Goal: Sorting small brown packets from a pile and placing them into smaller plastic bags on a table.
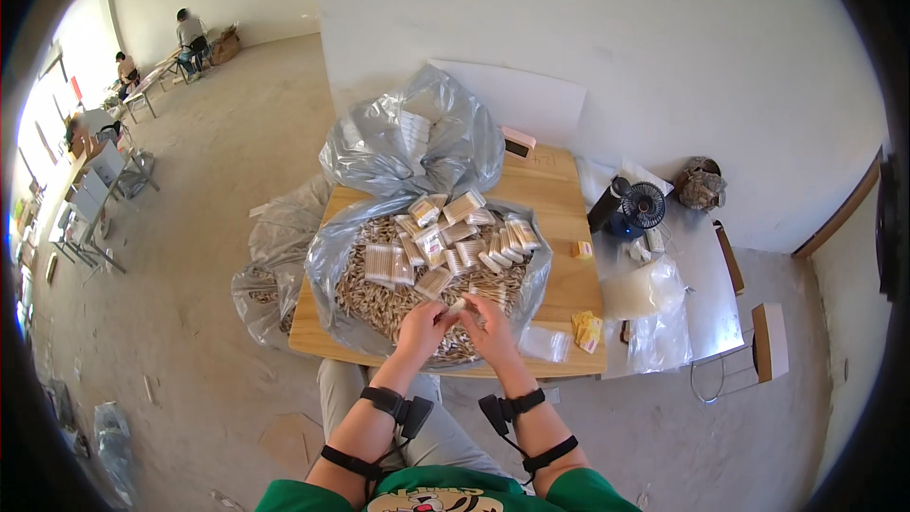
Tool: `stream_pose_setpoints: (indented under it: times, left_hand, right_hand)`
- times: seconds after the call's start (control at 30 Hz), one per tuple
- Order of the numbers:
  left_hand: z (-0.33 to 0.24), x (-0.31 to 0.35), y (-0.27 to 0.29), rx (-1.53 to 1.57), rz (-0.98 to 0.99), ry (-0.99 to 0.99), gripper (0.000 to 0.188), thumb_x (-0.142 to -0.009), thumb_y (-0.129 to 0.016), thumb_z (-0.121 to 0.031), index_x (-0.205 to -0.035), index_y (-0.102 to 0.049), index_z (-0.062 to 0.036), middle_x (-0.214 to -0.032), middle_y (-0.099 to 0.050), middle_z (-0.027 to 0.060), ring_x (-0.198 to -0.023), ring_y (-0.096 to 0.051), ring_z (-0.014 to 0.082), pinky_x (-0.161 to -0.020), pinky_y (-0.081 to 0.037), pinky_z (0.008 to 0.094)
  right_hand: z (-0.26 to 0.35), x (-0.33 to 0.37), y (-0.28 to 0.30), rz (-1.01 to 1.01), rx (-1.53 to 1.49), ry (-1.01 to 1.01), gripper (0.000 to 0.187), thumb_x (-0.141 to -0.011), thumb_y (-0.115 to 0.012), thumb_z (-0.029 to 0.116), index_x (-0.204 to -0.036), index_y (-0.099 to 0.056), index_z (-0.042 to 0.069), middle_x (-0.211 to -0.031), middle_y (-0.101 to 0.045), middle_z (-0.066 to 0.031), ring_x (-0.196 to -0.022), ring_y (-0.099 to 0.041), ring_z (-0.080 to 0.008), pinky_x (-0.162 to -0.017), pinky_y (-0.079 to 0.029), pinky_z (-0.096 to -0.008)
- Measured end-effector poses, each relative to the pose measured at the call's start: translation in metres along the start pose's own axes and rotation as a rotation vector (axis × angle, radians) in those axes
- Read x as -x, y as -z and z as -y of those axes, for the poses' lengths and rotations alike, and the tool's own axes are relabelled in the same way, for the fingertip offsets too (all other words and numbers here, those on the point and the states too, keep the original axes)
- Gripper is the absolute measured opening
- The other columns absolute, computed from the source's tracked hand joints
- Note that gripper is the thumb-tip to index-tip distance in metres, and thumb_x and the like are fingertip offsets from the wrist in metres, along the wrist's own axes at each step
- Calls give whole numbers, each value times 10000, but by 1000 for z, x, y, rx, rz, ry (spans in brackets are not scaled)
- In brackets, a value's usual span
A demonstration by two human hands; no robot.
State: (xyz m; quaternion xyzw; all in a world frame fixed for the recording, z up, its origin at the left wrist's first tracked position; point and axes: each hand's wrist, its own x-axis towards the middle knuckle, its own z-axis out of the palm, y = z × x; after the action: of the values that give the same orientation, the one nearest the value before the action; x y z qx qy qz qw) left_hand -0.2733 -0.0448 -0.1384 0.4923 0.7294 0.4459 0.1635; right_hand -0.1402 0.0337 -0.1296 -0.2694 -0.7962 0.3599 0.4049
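Over the near side of an open clear plastic bag (327, 270), my left hand (422, 330) and my right hand (488, 330) meet with fingers closed. Between their fingertips is a small whitish packet (457, 305), which looks like cotton swabs; the fingers partly cover it. Loose cotton swabs with brown sticks (365, 296) fill the bag below my hands. On top of them, just beyond my fingers, lies a heap of small clear packets of cotton swabs (431, 246). A flat stack of clear plastic sleeves (545, 344) rests on the wooden table (569, 218) right of my right hand.
Behind the open bag stands another plastic bag (408, 147) holding white packs. Yellow cards (587, 330) lie at the table's right edge, and a pink-edged phone-like object (518, 142) at the back. A side table holds a black fan (644, 205) and plastic film (654, 299). More bags stand left.
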Motion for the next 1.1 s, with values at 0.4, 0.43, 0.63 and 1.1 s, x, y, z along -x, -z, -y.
stream_pose_setpoints:
  times: [0.4, 0.43, 0.63, 1.1]
  left_hand:
    - [4, -9, -12, 31, -79, -95, 142, -769, -683, -132, -745, -606, -15, -722, -570, 147, -665, -572, 344, -572, -450, 397]
    - [3, -9, -11, 28, -109, -80, 138, -772, -679, -127, -746, -606, -13, -727, -574, 149, -669, -574, 345, -574, -451, 397]
    - [10, -10, -13, 31, -109, -114, 121, -784, -668, -103, -753, -600, -7, -738, -588, 153, -668, -581, 329, -577, -455, 379]
    - [19, -10, -21, 152, -125, 18, 167, -801, -670, -132, -747, -594, 6, -668, -574, 152, -616, -568, 300, -557, -429, 365]
  right_hand:
    - [-19, -7, -12, -8, 51, -165, 88, -838, -635, 104, -847, -617, 18, -726, -616, -104, -639, -589, -188, -591, -454, -299]
    - [-19, -7, -13, -30, -56, -199, 92, -852, -625, 107, -853, -609, 16, -706, -603, -82, -637, -573, -160, -586, -447, -286]
    - [-27, -7, -7, -5, -237, -312, 107, -898, -591, 113, -877, -570, 10, -659, -525, 10, -622, -460, -54, -552, -399, -233]
    - [-16, -16, -13, -41, -10, -193, 81, -881, -590, 90, -847, -597, 16, -682, -593, -58, -626, -557, -95, -575, -442, -258]
